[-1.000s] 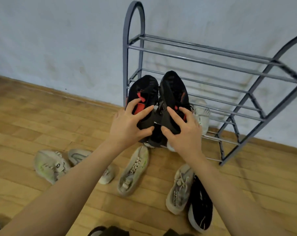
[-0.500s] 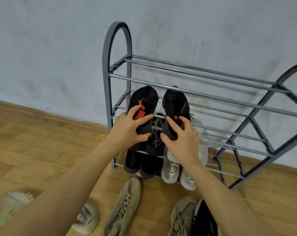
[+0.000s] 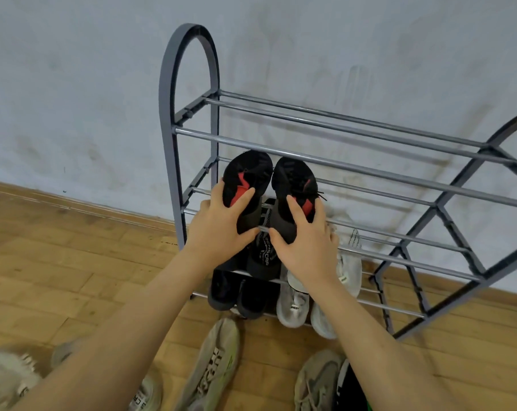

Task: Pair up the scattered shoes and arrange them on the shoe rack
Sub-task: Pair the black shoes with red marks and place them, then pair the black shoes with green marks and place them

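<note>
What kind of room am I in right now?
Probably a home entryway or hallway corner: a grey metal shoe rack stands against a scuffed plain wall on a wooden parquet floor, with sneakers scattered in front.

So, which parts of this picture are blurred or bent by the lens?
Head view: the pale shoe at bottom left is smeared by motion blur; the shoe rack rails fan out from wide-angle distortion; the black-and-red shoes and both hands are sharp.

Two bare forearms, no sleeves showing; both hands (image 3: 263,235) without gloves, rings or watch.
</note>
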### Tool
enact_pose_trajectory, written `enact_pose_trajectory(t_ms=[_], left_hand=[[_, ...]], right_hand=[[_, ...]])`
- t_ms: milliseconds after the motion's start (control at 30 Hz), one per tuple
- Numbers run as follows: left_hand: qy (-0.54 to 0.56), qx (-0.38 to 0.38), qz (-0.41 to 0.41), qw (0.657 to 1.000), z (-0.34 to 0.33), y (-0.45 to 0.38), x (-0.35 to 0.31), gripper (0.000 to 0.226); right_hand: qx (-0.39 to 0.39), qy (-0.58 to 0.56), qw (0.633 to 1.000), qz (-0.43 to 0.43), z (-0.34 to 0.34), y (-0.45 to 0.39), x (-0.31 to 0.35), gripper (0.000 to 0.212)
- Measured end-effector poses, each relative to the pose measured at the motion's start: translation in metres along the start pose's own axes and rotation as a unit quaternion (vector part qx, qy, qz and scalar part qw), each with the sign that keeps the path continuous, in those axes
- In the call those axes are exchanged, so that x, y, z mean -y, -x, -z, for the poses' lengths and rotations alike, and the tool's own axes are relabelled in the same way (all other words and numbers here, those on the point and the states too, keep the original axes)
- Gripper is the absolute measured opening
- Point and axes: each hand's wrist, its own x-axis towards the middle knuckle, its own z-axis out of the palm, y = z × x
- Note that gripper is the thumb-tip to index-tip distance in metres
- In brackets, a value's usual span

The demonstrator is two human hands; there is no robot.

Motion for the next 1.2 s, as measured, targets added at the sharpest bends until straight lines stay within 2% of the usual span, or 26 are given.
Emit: enact_pose_trajectory(t_ms=[100,267,433,700,833,967,1200], left_hand=[[0.055,0.006,-0.012,0.998,0.000,0.001,0.001,0.061],[0.118,-0.045,-0.031,0.992,0.000,-0.006,0.003,0.046],[0.125,-0.043,-0.037,0.991,-0.004,-0.012,0.009,0.042],[0.048,0.012,-0.044,0.998,-0.009,-0.001,0.013,0.060],[0.011,0.012,-0.022,1.000,0.006,0.013,0.010,0.056],[-0.001,-0.033,-0.011,0.999,0.033,0.039,0.017,0.049],[-0.053,-0.061,0.066,0.995,0.111,0.108,0.053,0.047]], right_hand=[[-0.001,-0.049,0.999,-0.003,-0.005,-0.001,0.005,0.056],[-0.032,-0.109,0.993,0.017,-0.018,-0.006,0.012,0.043],[-0.042,-0.088,0.995,0.029,-0.024,-0.013,0.012,0.042],[0.011,-0.013,1.000,0.027,-0.016,-0.012,0.013,0.044],[0.032,0.022,0.999,0.018,-0.006,-0.002,0.021,0.051],[0.026,-0.009,0.998,0.052,0.006,0.022,0.042,0.063],[0.069,-0.102,0.981,0.150,0.021,0.058,0.115,0.046]])
